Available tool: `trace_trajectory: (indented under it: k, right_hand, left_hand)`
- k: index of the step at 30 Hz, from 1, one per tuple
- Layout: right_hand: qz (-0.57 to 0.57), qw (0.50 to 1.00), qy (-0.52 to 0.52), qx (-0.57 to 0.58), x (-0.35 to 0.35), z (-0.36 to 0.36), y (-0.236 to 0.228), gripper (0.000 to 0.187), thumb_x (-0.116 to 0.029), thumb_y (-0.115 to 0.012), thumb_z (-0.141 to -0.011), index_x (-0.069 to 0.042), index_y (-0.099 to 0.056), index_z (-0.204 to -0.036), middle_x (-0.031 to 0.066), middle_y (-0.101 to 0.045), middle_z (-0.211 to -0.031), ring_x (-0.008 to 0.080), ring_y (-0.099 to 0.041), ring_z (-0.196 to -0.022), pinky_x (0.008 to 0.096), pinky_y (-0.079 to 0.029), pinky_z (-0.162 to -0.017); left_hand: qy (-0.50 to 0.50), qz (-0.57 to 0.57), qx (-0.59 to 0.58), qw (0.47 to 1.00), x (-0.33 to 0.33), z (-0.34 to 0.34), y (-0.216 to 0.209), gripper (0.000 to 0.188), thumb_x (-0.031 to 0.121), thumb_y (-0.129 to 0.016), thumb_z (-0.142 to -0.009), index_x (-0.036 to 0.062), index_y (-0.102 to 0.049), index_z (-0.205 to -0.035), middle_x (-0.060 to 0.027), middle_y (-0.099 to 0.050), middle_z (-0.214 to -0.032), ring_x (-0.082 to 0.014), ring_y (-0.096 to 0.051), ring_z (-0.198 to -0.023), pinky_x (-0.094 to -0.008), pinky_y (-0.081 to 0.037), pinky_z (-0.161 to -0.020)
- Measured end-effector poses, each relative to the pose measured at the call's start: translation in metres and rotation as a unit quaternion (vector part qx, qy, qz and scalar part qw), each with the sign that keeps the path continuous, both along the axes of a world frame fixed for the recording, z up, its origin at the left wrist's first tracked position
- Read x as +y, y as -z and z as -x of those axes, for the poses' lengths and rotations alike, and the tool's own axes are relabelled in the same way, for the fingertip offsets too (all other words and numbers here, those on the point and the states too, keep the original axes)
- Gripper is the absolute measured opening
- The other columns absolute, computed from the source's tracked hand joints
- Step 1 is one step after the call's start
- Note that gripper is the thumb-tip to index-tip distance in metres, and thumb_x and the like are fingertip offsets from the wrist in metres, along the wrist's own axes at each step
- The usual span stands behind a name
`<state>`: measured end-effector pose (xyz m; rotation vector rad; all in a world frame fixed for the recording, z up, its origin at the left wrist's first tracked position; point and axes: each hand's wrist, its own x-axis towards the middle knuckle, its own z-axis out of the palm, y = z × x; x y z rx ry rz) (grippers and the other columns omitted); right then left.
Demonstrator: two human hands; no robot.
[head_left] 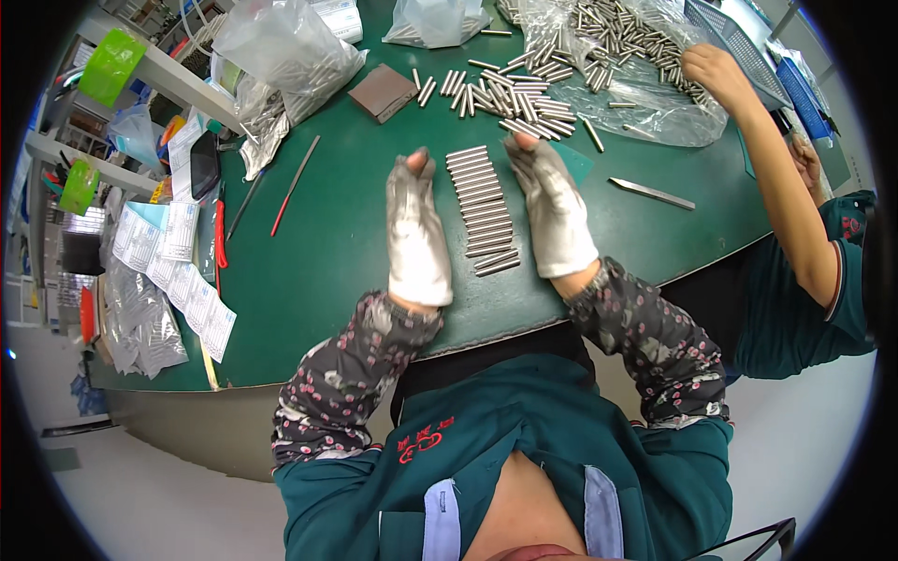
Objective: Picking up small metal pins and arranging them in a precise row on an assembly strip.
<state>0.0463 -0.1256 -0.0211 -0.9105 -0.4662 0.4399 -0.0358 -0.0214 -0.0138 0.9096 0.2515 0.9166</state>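
Observation:
A column of short steel pins lies on the green tabletop, one pin above another. The lowest ones sit slightly askew. Along the column's left side stands my left hand, on edge in a white glove greyed toward the fingers, with a bare fingertip showing. My right hand, gloved the same way, flanks the right side. Both have straight fingers and hold nothing, with a narrow gap between each hand and the pins. Just beyond my fingers is a loose heap of similar pins.
A brown square block, a filled plastic bag and thin files lie to the left. A pointed metal tool is at right. There, a co-worker's hand reaches over a plastic sheet bearing many pins.

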Motion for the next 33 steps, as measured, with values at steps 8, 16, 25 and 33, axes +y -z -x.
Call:
trace_trajectory:
  k: [8,16,25,33]
  right_hand:
    - [-0.012,1.000,0.013,0.018,-0.001,0.046,-0.005,0.051,-0.025,-0.049,-0.085,0.004,-0.036,-0.125,0.0140,-0.043,-0.124,0.0230,-0.038,-0.119,0.0351,-0.022,-0.106]
    - [-0.069,0.992,0.103,-0.024,-0.040,0.006,-0.002,0.047,-0.028,-0.049,-0.086,0.004,-0.041,-0.120,0.0169,-0.047,-0.120,0.0269,-0.041,-0.118,0.0389,-0.023,-0.106]
    - [-0.132,0.978,0.116,0.112,-0.060,-0.004,0.003,0.035,-0.017,-0.046,-0.084,0.002,-0.047,-0.113,0.0146,-0.052,-0.111,0.0234,-0.049,-0.107,0.0399,-0.032,-0.099]
    - [-0.119,0.977,0.118,0.129,-0.058,-0.004,-0.001,0.027,-0.009,-0.043,-0.085,0.001,-0.048,-0.110,0.0117,-0.053,-0.106,0.0219,-0.051,-0.105,0.0388,-0.039,-0.092]
  left_hand:
    - [0.073,-0.040,-0.049,0.995,-0.031,0.013,0.004,0.043,0.033,-0.047,-0.090,0.0013,-0.046,-0.119,-0.0090,-0.047,-0.123,-0.0219,-0.039,-0.119,-0.0361,-0.022,-0.106]
    - [0.006,-0.540,0.279,0.794,0.022,-0.004,-0.028,0.069,0.035,-0.058,-0.079,-0.0041,-0.032,-0.130,-0.0205,-0.034,-0.132,-0.0331,-0.026,-0.128,-0.0418,-0.024,-0.105]
    - [0.040,-0.780,0.412,0.469,0.008,-0.003,-0.017,0.090,0.041,-0.066,-0.068,-0.0027,-0.024,-0.134,-0.0270,-0.029,-0.134,-0.0446,-0.028,-0.124,-0.0500,-0.022,-0.103]
    - [0.063,-0.769,0.386,0.506,0.000,0.013,-0.020,0.093,0.045,-0.064,-0.069,0.0039,-0.017,-0.139,-0.0271,-0.026,-0.136,-0.0461,-0.026,-0.125,-0.0526,-0.020,-0.102]
